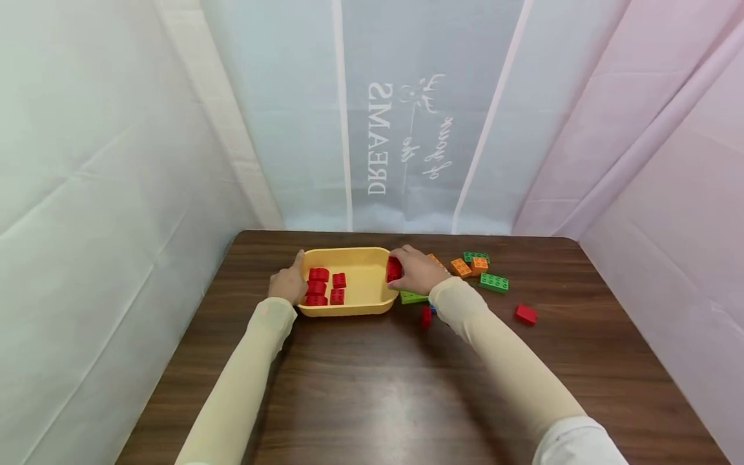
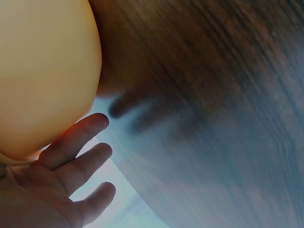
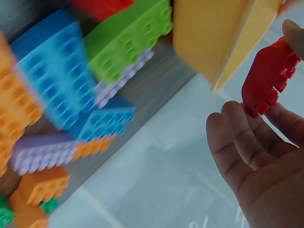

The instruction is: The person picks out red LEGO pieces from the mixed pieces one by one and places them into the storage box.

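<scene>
A shallow yellow tray (image 1: 365,310) sits on the table, with several red toy bricks (image 1: 316,289) in its left half. My left hand (image 1: 287,284) grips the tray's left rim; in the left wrist view its outer fingers (image 2: 85,166) spread beside the tray's outer wall (image 2: 47,71). At the tray's right end, my right hand (image 1: 421,270) holds a red toy brick (image 1: 394,268) over the rim. The right wrist view shows this red brick (image 3: 268,78) between thumb and fingers, studs towards the palm.
Right of the tray lie loose bricks: light green (image 1: 414,298), orange (image 1: 461,268), green (image 1: 494,282) and two red ones (image 1: 526,314) (image 1: 427,316). Blue bricks (image 3: 59,71) and a lilac brick (image 3: 42,152) show in the right wrist view. White cloth (image 1: 116,194) surrounds the dark wooden table (image 1: 349,387).
</scene>
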Demonstrator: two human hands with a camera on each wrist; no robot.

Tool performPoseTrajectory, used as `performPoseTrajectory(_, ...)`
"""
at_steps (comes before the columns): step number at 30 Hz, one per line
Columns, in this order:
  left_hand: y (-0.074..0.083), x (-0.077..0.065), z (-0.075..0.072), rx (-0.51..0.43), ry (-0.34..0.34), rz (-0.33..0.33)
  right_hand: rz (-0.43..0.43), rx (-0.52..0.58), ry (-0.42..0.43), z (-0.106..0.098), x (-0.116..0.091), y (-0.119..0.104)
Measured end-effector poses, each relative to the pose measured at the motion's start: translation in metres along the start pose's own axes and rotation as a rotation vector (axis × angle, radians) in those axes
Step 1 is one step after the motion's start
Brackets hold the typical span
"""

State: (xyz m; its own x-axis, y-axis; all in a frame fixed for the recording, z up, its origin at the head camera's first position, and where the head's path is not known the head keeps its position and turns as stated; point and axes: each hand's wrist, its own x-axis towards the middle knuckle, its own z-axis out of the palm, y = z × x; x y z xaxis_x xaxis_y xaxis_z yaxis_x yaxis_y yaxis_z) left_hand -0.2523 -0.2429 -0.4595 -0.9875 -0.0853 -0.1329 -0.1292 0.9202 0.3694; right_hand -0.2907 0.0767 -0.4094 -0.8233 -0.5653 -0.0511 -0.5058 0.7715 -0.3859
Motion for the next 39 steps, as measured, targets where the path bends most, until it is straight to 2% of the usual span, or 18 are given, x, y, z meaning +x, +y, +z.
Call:
performPoseTrajectory(7, -0.001, 0.004, 0.002, 0.037, 0.028, 0.002, -0.018, -0.036, -0.045, 0.018, 0.028, -0.021)
performPoseTrajectory(14, 0.0, 0.006, 0.005, 0.041, 0.028, -0.02, -0.036, -0.062, -0.066, 0.028, 0.041, -0.032)
performPoseTrajectory(23, -0.001, 0.007, 0.006, 0.048, 0.047, -0.017, -0.022, -0.121, -0.116, 0.049, 0.06, -0.039)
performPoseTrajectory(29, 0.0, 0.007, 0.008, 0.051, 0.055, -0.016, -0.044, -0.181, -0.137, 0.063, 0.064, -0.037)
performPoseTrajectory(39, -0.001, 0.011, 0.009, 0.041, 0.041, -0.032, -0.034, -0.232, -0.15, 0.079, 0.07, -0.041)
